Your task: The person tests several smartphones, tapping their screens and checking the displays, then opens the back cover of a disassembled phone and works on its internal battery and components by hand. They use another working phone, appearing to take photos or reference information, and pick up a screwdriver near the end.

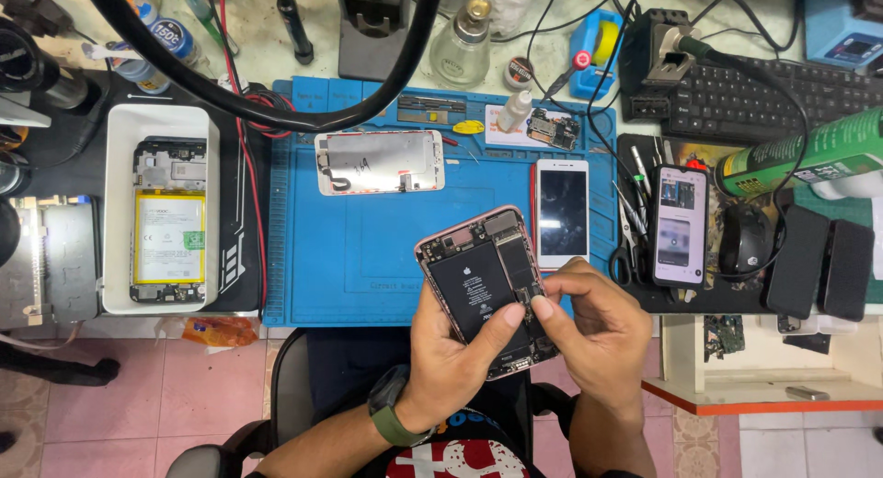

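Two hands on the opened phone [485,289]: left hand [451,354] gripping it, right hand [589,326] apparently pinching inside, risking torn connector.

White phone [562,211] on blue mat [368,257], opened phone [168,222] in white tray [115,211]

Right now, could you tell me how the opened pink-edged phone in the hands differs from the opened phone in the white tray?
The pink-edged phone with a black battery is held tilted above the mat by the left hand and right hand. The phone with a yellow battery lies flat and untouched in the white tray. Both show their insides.
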`<state>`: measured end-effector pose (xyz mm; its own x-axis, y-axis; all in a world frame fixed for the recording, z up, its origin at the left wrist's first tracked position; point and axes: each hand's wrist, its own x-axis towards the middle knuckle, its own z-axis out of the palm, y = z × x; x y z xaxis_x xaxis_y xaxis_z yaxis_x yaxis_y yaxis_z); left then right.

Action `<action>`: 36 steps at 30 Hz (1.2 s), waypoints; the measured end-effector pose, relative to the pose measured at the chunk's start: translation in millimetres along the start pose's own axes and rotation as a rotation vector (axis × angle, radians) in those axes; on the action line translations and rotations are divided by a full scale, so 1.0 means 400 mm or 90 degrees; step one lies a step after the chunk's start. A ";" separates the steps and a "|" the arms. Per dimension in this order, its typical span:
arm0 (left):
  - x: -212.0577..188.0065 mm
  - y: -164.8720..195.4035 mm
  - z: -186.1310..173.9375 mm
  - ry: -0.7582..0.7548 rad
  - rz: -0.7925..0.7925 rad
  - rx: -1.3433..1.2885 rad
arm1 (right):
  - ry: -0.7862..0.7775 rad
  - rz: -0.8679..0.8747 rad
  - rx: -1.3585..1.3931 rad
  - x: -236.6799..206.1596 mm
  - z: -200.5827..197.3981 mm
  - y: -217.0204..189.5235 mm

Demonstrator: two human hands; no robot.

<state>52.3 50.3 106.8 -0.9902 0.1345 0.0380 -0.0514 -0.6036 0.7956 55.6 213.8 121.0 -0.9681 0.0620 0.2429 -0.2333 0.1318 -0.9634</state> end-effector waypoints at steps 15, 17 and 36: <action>-0.029 0.132 0.031 0.019 -0.020 0.130 | 0.054 -0.034 0.124 -0.149 -0.004 0.022; -0.029 0.137 0.034 0.017 -0.027 0.121 | 0.054 -0.035 0.135 -0.150 -0.006 0.025; -0.032 0.137 0.036 0.013 -0.013 0.176 | 0.074 -0.027 0.114 -0.158 -0.008 0.038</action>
<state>64.0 26.8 158.8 -0.9919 0.1269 0.0100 -0.0370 -0.3627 0.9312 113.6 215.0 91.2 -0.9423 0.1748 0.2856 -0.2966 -0.0404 -0.9541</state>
